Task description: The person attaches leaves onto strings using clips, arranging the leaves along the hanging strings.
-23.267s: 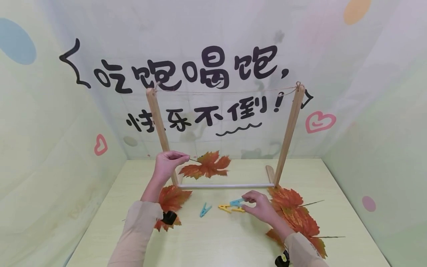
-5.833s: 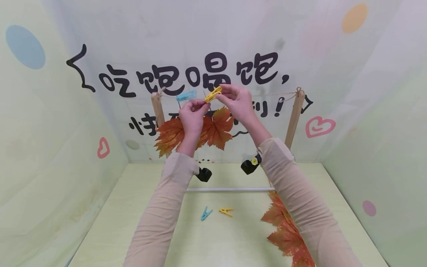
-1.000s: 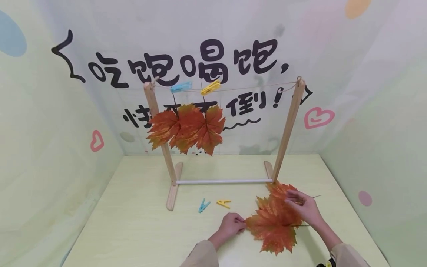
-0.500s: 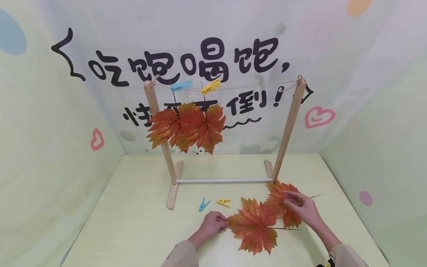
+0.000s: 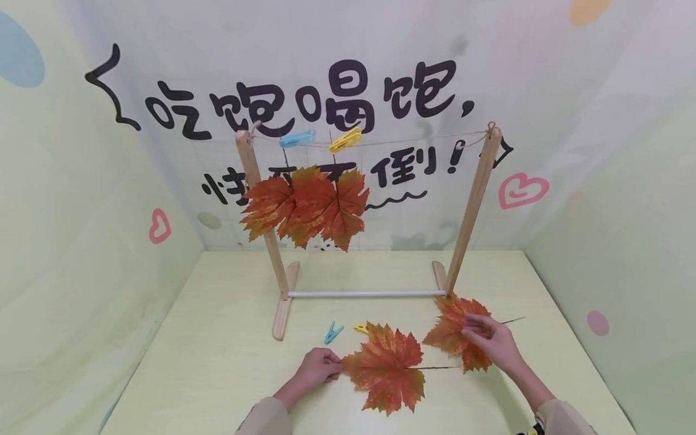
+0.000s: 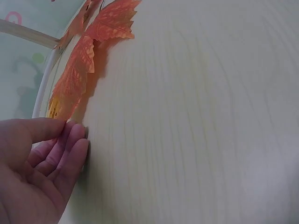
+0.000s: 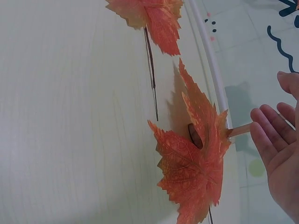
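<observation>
My left hand [image 5: 321, 367] pinches the left tip of an orange-red artificial maple leaf [image 5: 383, 368], between thumb and fingers in the left wrist view. The leaf lies low over the table, its dark stem pointing right. A second maple leaf [image 5: 462, 332] rests near the right foot of the wooden stand, stem also to the right. Above that leaf is my right hand [image 5: 493, 342], fingers loosely bent and holding nothing; the right wrist view shows it apart from the leaf [image 7: 191, 172]. A yellow clothespin [image 5: 361, 328] is partly hidden behind the pinched leaf; a blue clothespin [image 5: 333, 333] lies left of it.
The wooden stand has two posts [image 5: 472, 211], a white bottom bar [image 5: 367, 294] and a twine line [image 5: 413, 141]. Overlapping maple leaves [image 5: 312, 208] hang at its left, under a blue clothespin [image 5: 296, 139] and a yellow clothespin [image 5: 345, 140]. A printed cloth wall stands behind.
Over the last second my left hand has drawn the pinched leaf leftward, off the other leaf and partly over the yellow clothespin. Earlier, leaves were clipped onto the twine. My right hand has barely moved lately.
</observation>
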The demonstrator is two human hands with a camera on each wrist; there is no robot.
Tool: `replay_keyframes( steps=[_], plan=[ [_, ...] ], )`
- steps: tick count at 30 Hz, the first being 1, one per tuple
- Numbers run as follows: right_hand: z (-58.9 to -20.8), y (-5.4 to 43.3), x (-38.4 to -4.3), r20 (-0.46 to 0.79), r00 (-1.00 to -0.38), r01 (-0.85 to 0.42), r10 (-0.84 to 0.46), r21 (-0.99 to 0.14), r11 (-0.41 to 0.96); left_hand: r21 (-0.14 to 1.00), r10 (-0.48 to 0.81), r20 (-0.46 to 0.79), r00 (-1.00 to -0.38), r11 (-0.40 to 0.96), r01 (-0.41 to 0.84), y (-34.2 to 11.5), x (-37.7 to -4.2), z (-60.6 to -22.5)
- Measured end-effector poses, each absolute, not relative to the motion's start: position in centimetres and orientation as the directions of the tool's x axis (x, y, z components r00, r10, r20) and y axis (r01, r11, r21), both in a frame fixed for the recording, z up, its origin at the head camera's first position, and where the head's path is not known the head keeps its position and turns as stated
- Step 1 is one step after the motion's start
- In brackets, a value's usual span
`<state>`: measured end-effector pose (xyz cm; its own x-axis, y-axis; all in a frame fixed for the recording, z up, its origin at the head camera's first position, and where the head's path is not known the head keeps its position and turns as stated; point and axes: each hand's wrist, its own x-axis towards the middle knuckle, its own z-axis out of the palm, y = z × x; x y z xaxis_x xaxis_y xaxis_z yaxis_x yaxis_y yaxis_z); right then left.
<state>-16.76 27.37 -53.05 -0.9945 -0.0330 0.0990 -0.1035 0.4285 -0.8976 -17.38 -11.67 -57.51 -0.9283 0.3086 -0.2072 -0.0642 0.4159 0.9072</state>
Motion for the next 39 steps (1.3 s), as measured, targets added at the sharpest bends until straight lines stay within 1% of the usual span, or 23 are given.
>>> replay_keyframes(
  steps=[3,8,11,14,17,19,22,25,26,28,31,36,39],
  plan=[
    [-53.0,27.4,-16.8,0.097,-0.995,-0.104,-0.039,-0.894,0.435,0.890,0.311,-0.193,-0.931,0.455,-0.033,-12.2,-17.7,-57.0],
    [-52.6,27.5,-16.7,0.119,-0.992,-0.120,-0.031,-0.881,0.458,0.830,0.254,-0.053,-0.966,0.549,0.099,-11.4,-19.2,-56.1],
    [-52.6,27.5,-16.7,0.118,-0.993,-0.117,-0.026,-0.884,0.452,0.796,0.213,0.030,-0.977,0.586,0.152,-9.2,-20.3,-55.5],
    [-52.8,27.4,-17.0,0.107,-0.994,-0.112,-0.037,-0.896,0.429,0.776,0.227,0.083,-0.970,0.596,0.206,-5.9,-20.8,-55.1],
    [-52.9,27.2,-17.2,0.114,-0.992,-0.127,-0.058,-0.902,0.411,0.741,0.318,0.105,-0.942,0.607,0.287,-2.3,-20.4,-55.0],
    [-53.0,27.1,-17.3,0.121,-0.991,-0.136,-0.061,-0.904,0.406,0.700,0.408,0.102,-0.907,0.619,0.357,0.1,-19.8,-55.0],
    [-53.0,26.8,-17.2,0.124,-0.990,-0.139,-0.063,-0.904,0.403,0.579,0.532,0.122,-0.838,0.648,0.496,3.0,-18.6,-55.1],
    [-53.0,26.5,-17.1,0.121,-0.991,-0.135,-0.061,-0.904,0.405,0.433,0.595,0.148,-0.790,0.679,0.593,5.0,-17.6,-55.5],
    [-53.1,26.4,-17.1,0.123,-0.990,-0.139,-0.064,-0.904,0.405,0.390,0.600,0.154,-0.785,0.693,0.606,5.4,-17.4,-55.7],
    [-53.1,26.3,-17.0,0.131,-0.989,-0.148,-0.070,-0.901,0.408,0.341,0.596,0.148,-0.789,0.718,0.606,5.9,-17.1,-56.1],
    [-53.2,26.3,-17.0,0.145,-0.987,-0.160,-0.067,-0.894,0.419,0.309,0.581,0.141,-0.801,0.743,0.593,6.3,-17.0,-56.7],
    [-53.5,26.5,-17.2,0.146,-0.987,-0.163,-0.073,-0.890,0.426,0.330,0.565,0.132,-0.814,0.750,0.574,6.4,-16.9,-57.4],
    [-53.7,26.5,-17.3,0.137,-0.987,-0.159,-0.082,-0.899,0.407,0.335,0.569,0.075,-0.819,0.759,0.559,6.6,-16.7,-57.4]
  ],
)
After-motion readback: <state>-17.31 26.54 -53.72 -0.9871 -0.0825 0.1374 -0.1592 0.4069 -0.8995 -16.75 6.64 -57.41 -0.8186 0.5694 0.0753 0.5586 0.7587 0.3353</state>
